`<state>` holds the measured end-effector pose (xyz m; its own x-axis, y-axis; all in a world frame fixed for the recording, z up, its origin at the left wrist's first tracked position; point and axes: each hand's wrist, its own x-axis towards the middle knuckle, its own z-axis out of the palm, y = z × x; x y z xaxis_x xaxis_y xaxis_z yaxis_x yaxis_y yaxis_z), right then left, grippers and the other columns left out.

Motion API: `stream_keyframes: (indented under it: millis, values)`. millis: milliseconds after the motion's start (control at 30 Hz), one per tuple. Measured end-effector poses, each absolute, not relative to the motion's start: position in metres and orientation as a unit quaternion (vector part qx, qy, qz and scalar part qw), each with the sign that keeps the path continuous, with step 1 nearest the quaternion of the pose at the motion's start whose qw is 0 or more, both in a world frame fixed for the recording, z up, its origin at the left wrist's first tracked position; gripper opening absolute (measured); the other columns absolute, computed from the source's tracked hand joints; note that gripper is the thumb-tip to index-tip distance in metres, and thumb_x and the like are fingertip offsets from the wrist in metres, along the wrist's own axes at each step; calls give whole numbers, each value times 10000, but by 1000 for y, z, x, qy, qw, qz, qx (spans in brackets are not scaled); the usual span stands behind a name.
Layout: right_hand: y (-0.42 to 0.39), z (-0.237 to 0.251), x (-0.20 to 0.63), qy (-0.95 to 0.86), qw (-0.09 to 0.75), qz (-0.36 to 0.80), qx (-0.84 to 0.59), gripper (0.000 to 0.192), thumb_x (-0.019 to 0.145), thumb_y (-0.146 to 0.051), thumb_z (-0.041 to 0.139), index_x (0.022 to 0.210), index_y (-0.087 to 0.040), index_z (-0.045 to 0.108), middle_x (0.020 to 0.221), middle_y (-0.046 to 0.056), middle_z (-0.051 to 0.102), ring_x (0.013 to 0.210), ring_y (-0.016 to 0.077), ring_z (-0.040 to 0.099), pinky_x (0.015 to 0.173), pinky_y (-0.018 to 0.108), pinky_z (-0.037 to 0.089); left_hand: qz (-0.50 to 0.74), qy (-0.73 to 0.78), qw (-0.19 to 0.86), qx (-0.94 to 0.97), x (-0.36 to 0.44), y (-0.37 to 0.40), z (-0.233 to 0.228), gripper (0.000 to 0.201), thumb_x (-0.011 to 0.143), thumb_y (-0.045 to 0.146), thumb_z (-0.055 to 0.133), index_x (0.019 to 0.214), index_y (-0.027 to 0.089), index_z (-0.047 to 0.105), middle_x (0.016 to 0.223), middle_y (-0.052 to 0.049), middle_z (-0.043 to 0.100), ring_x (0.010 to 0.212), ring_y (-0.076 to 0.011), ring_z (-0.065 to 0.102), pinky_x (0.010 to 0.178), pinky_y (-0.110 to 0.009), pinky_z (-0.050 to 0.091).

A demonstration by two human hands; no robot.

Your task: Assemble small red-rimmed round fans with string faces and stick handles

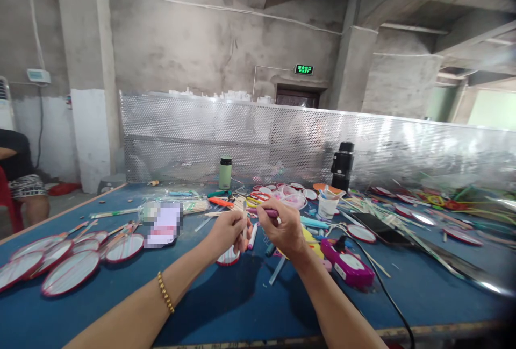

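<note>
My left hand (233, 228) is closed around a pale flat stick (244, 210) that points upward. Just under that hand shows a small round white disc (228, 259) with a red rim; whether the stick joins it is hidden by the fingers. A purple pen (267, 212) sits in the closed fingers of my right hand (284, 225), its tip end toward the stick. Below and between the hands, a white and purple marker (253, 236) lies on the table. A clear glue stick (277, 270) rests nearer to me, under my right wrist.
Red-rimmed discs on sticks (71, 273) lie at the left by a phone (163, 225). A purple plastic device (349, 265) and a black cable (387, 298) are at the right. Behind stand a green bottle (225, 173), a black flask (342, 169), a white cup (327, 207) and a perforated metal screen (193, 134).
</note>
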<state>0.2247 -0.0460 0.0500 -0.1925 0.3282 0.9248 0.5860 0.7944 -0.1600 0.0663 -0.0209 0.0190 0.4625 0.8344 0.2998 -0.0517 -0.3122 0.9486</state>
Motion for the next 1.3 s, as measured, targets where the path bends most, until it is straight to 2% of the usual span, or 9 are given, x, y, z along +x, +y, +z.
stream_keyframes:
  millis: [1300]
  values:
    - [-46,50,223,-761,565,-114,-298,139,840,-191,553,714,-166,605,603,-2,561,529,95,489,504,212,377,435,290,509,684,67,-23,19,188,804,315,489,698,161,494,457,1,587,324,-102,523,304,-164,357]
